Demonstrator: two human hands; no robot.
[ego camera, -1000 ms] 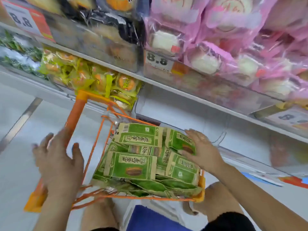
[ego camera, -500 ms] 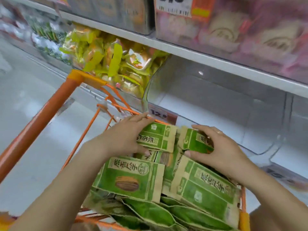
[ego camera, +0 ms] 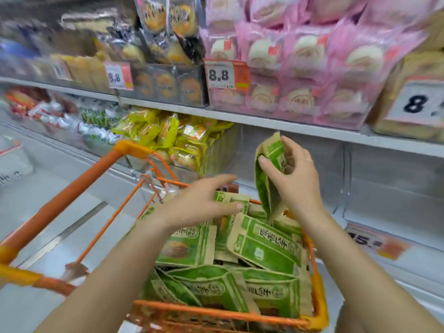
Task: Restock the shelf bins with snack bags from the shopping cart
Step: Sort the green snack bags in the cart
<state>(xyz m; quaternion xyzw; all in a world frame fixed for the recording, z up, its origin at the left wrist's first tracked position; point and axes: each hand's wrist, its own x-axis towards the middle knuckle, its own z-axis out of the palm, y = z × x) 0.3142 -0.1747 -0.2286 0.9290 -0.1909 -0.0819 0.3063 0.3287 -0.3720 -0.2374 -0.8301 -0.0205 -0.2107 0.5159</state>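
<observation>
A: What is held, and where?

B: A green snack bag (ego camera: 269, 169) is pinched on edge by the right hand (ego camera: 294, 179), lifted above the heap of green bags (ego camera: 252, 251) in the orange shopping cart (ego camera: 225, 316). It is likely turned upright so it can be slid into the clear, bare shelf bin (ego camera: 374, 179) just beyond that hand.

A: And the other hand?

B: The left hand (ego camera: 201, 200) is stretched forward, fingers straight and spread, laid over a bag in the heap, nothing gripped; probably the next one is being reached for.
</observation>
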